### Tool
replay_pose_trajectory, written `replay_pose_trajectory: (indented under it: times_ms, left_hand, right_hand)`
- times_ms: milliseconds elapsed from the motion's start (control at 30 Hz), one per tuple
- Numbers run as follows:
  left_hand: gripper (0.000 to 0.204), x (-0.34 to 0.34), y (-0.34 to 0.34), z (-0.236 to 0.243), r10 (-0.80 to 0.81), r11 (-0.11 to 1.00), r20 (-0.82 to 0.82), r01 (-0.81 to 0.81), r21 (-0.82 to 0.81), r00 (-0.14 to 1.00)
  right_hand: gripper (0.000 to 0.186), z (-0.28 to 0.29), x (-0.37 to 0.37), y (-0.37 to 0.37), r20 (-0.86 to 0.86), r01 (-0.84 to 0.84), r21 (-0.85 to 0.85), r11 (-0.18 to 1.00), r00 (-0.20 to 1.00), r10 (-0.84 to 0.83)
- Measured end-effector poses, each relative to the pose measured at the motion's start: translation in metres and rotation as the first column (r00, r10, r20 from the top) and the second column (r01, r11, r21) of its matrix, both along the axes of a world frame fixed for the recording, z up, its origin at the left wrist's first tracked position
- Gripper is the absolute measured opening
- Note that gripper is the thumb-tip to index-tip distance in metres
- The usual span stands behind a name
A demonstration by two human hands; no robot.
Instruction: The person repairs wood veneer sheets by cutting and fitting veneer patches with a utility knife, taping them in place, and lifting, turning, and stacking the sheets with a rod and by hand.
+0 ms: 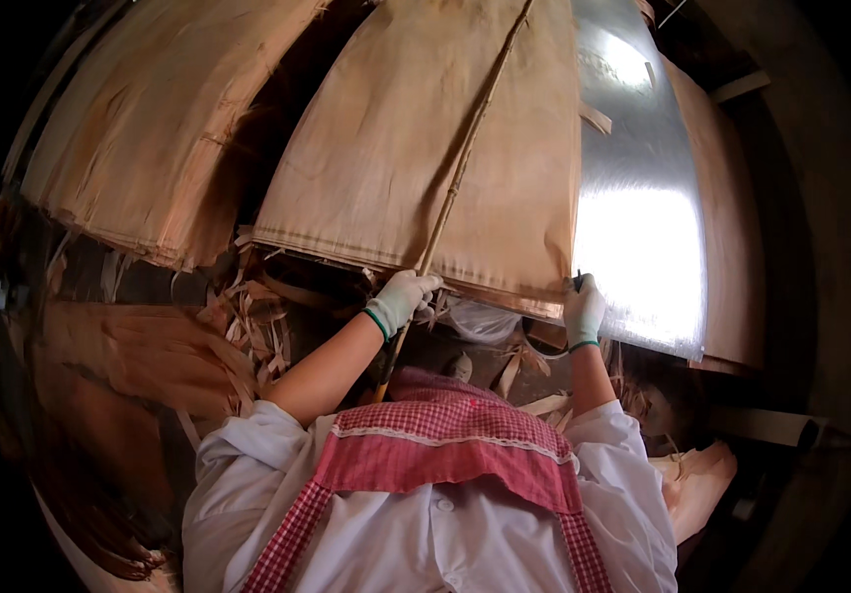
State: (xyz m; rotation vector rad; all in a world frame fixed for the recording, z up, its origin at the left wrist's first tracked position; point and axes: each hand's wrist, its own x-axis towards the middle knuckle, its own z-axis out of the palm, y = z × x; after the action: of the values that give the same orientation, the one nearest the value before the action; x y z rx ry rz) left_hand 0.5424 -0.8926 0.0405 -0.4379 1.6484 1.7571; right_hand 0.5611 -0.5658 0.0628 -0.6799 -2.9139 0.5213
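My left hand (403,300), in a white glove with a green cuff, is closed round a long thin bamboo stick (458,180). The stick slants up and away across a broad stack of wood veneer sheets (366,148). At the near right corner of that stack is my right hand (584,308), gloved alike, its fingers closed on a small dark object (578,281) whose kind I cannot make out. Beside it, along the stack's right side, lies a shiny metal sheet (633,178).
Another veneer stack (164,119) stands at the left, with a dark gap between. More veneer (722,208) shows right of the metal sheet. Torn veneer strips (257,331) litter the floor below the stacks. Clear plastic film (483,320) hangs under the middle stack's near edge.
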Motion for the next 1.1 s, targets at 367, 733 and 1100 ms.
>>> replay_pose_trajectory:
  times_ms: [367,733,1100]
  left_hand:
    - [0.022,-0.006,-0.007,0.021,0.032,0.994,0.065,-0.039,0.103,0.997]
    - [0.026,-0.012,-0.008,0.020,-0.010,0.959,0.138,-0.029,0.282,0.990]
    - [0.024,-0.014,-0.008,0.040,-0.011,0.977,0.149,-0.021,0.212,0.989]
  right_hand:
    - [0.019,-0.017,0.003,0.008,0.100,0.031,-0.091,0.995,0.995,-0.022]
    - [0.031,-0.034,0.010,0.028,0.025,0.151,-0.623,0.768,0.985,-0.174]
    - [0.027,-0.036,0.019,0.023,-0.097,0.083,-0.566,0.820,0.981,-0.166]
